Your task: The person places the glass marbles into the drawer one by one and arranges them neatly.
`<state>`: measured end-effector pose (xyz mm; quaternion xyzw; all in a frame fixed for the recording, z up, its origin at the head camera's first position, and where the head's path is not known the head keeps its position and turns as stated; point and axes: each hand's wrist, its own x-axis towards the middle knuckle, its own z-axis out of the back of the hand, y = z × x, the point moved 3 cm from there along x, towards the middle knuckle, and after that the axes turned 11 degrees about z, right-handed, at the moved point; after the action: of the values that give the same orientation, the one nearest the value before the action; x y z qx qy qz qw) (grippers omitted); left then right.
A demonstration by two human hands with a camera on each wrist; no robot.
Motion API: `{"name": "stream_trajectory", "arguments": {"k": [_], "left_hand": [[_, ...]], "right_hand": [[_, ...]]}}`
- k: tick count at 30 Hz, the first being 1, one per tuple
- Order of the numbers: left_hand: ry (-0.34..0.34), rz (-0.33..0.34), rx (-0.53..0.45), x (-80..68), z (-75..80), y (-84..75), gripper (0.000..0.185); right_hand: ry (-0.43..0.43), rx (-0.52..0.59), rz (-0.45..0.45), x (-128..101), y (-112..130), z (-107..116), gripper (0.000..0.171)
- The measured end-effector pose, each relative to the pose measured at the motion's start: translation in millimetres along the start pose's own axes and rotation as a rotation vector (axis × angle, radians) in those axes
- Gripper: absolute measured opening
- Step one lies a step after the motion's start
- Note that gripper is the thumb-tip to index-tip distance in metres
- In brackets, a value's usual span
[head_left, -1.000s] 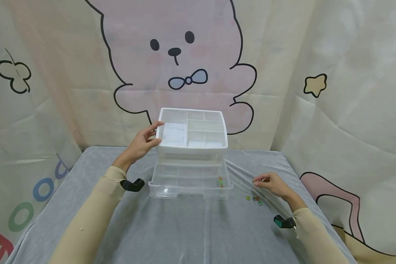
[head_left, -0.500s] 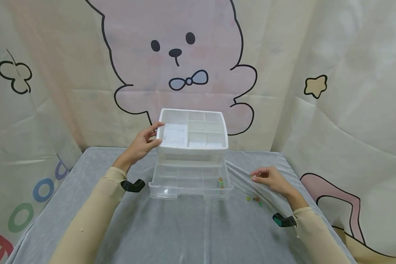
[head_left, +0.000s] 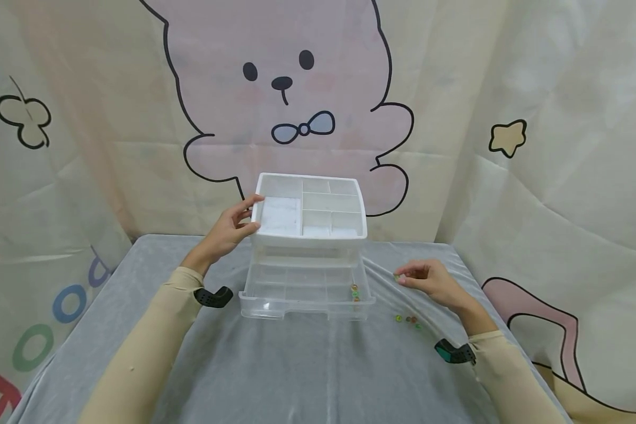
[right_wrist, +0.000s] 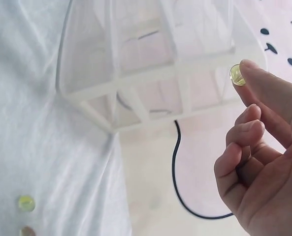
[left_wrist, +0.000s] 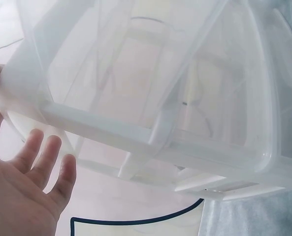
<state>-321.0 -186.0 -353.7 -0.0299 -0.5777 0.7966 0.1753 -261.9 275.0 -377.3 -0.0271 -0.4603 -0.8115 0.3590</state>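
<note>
A white and clear plastic drawer organizer (head_left: 310, 240) stands mid-table, its divided top tray facing up. My left hand (head_left: 224, 231) grips the left edge of that top, thumb in front and fingers at the side. The bottom clear drawer (head_left: 302, 307) is pulled out toward me, and a few marbles (head_left: 355, 293) sit in its right-hand compartment. Right of the organizer, my right hand (head_left: 436, 284) is above the cloth. Its thumb and index finger pinch a yellow-green glass marble (right_wrist: 237, 75), the other fingers curled behind, as the right wrist view shows.
Several loose marbles (head_left: 399, 318) lie on the grey cloth (head_left: 297, 377) below my right hand. Behind the table hangs a curtain (head_left: 339, 94) with a printed bear, and side curtains (head_left: 572, 206) flank the table.
My right hand has lifted away from the loose marbles, moving up and left toward the organizer, with a marble showing at its fingertips. The left hand keeps its grip in place.
</note>
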Motion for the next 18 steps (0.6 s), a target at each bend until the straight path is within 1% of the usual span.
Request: {"name": "stream_trajectory", "arguments": {"k": [5,7,12,18], "left_hand": [[0.001,0.009,-0.01,0.5,0.0,0.0,0.06],[0.005,0.002,-0.009,0.6,-0.1,-0.1,0.061],[0.009,-0.007,-0.011,0.7,0.4,0.0,0.061],[0.008,-0.003,-0.009,1.0,0.1,0.8,0.061]], "right_hand": [[0.0,-0.006,0.013,5.1,12.9,-3.0,0.016],[-0.001,-0.008,0.016,7.0,16.9,-4.0,0.016],[0.002,-0.001,0.027,13.1,24.2,-6.0,0.014],[0.01,0.012,0.045,20.6,31.9,-9.2,0.015]]}}
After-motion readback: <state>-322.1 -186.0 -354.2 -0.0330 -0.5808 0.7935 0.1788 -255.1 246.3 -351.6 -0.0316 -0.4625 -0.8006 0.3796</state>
